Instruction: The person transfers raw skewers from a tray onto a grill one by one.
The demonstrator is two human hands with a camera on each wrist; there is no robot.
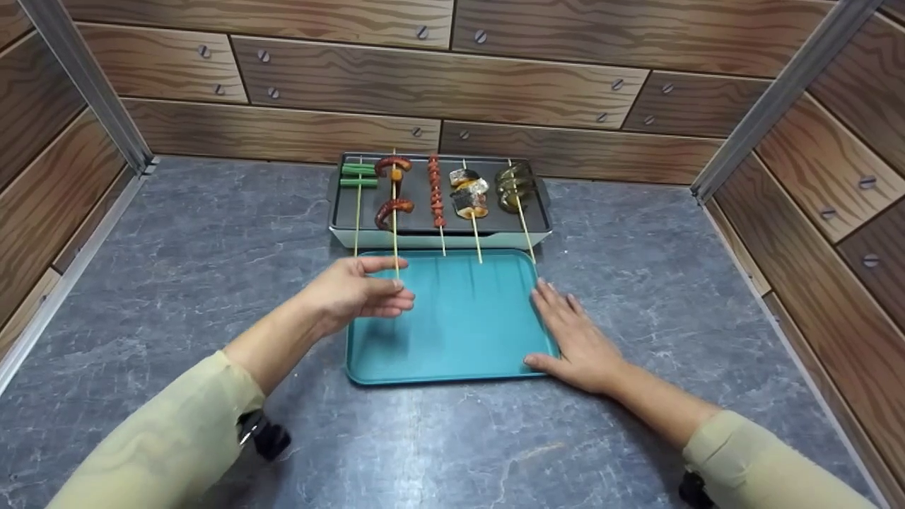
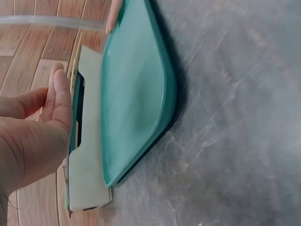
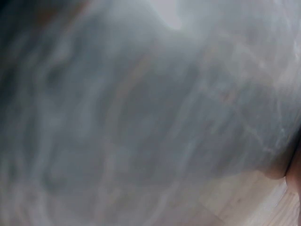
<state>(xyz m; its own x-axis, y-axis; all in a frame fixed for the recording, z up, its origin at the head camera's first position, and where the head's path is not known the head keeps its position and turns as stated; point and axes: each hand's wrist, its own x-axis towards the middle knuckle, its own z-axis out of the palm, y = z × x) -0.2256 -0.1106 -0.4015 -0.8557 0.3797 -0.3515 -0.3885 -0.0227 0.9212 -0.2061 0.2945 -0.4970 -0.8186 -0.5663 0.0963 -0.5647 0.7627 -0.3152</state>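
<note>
My left hand (image 1: 353,290) pinches the lower end of a wooden skewer (image 1: 396,244) between thumb and fingers, over the left side of a teal tray (image 1: 459,332). Curled reddish-brown pieces and a small orange one are threaded on it, over the grill (image 1: 410,239). In the left wrist view, the hand (image 2: 37,136) appears beside the tray (image 2: 136,89), its fingertips meeting. With fingers extended, my right hand (image 1: 583,346) rests along the tray's right rim. Only a sliver of that hand (image 3: 294,176) shows at the right wrist view's edge.
Other skewers lie across the grill: green sticks (image 1: 358,182) at left, red pieces (image 1: 435,191), silvery and orange chunks (image 1: 469,194), and dark green pieces (image 1: 512,187) at right. Their handles jut toward the tray. Wood-patterned walls (image 1: 438,78) enclose the grey marbled table (image 1: 240,233).
</note>
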